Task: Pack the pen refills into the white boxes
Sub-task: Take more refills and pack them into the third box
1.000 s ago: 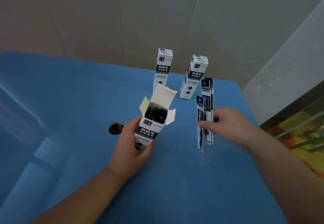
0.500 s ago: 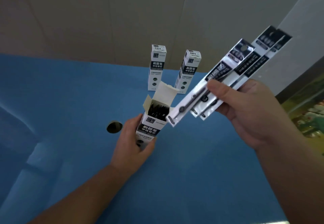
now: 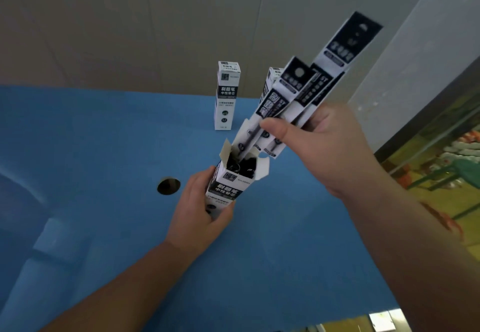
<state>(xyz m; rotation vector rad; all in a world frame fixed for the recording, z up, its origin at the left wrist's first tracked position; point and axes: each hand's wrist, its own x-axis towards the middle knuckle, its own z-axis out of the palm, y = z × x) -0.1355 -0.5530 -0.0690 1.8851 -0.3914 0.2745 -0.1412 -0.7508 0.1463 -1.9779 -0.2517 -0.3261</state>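
My left hand [image 3: 200, 212] grips an open white box [image 3: 231, 183] upright on the blue table, flaps spread, dark refills visible inside. My right hand [image 3: 319, 147] pinches a small bunch of black-and-white refill packets [image 3: 306, 90], tilted up to the right. The lowest packet's tip is at the box's mouth, just entering it. Two closed white boxes stand at the back: one [image 3: 226, 95] in plain sight, the other [image 3: 270, 82] mostly hidden behind the packets.
The blue table [image 3: 104, 149] has a round dark hole [image 3: 168, 186] left of the held box. A beige wall rises behind the table. The table's right edge drops off toward a colourful floor area [image 3: 441, 170].
My right hand lifted the packets off the table, swung them up to the right, then brought their lower ends down to the open box. The left hand kept holding the box.
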